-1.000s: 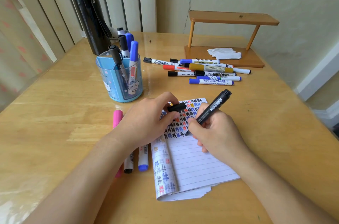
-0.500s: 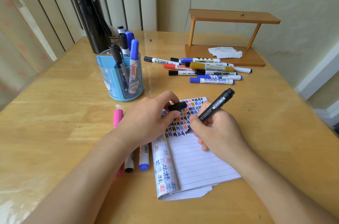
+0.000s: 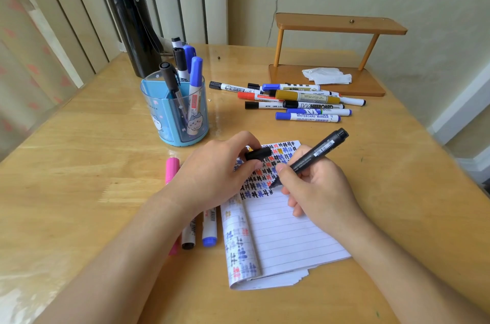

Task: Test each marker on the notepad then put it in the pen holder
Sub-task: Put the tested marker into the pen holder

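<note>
Little changed: right hand (image 3: 320, 191) still grips black marker (image 3: 315, 154), tip at last inked row of notepad (image 3: 289, 233) by table's near edge. Left hand (image 3: 212, 175) still pinches cap (image 3: 258, 154). Testing likely unfinished; pen holder (image 3: 172, 117), toward far-left corner, waits.

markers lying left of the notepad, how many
3: pink marker farthest left, black-capped marker in the middle, blue-capped marker nearest the notepad; the left forearm may hide others.
</note>
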